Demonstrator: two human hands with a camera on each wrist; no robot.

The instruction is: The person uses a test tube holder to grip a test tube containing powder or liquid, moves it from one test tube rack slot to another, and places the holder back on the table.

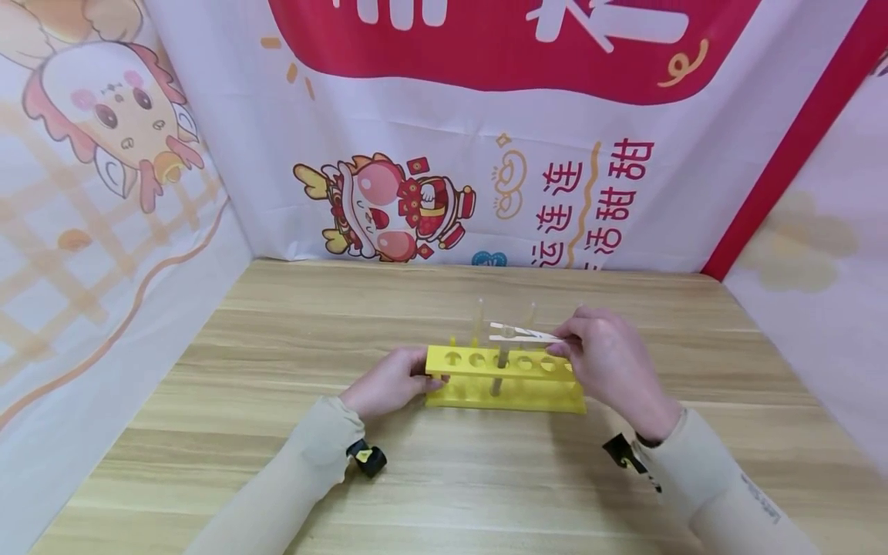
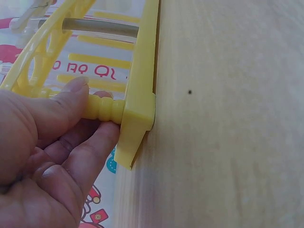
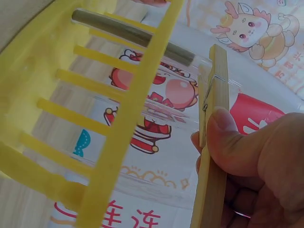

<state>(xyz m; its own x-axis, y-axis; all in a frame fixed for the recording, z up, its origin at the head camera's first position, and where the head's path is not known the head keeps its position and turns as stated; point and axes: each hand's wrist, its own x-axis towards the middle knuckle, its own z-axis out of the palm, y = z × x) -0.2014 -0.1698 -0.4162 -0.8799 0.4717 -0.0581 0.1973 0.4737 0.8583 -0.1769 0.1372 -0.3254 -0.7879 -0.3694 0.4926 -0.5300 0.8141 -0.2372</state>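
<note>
A yellow test tube rack (image 1: 534,405) stands on the table. My left hand (image 1: 390,383) holds its left end, thumb and fingers around the ridged end post (image 2: 105,108). In my right hand (image 1: 617,364) is a wooden test tube clamp (image 3: 218,66), gripped by its handle above the rack's right half. The clamp's front end lies around the upper part of a test tube (image 1: 496,385) with dark grey contents. That tube stands in a hole near the rack's middle, its lower end inside the rack. Fingers partly hide the rack's right end.
Two clear test tubes, one left (image 1: 479,320) and one right (image 1: 532,314), rise at the rack's back. Wood-grain tabletop (image 1: 444,493) surrounds the rack. A printed cloth (image 1: 430,108) hangs behind, with more cloth along both sides.
</note>
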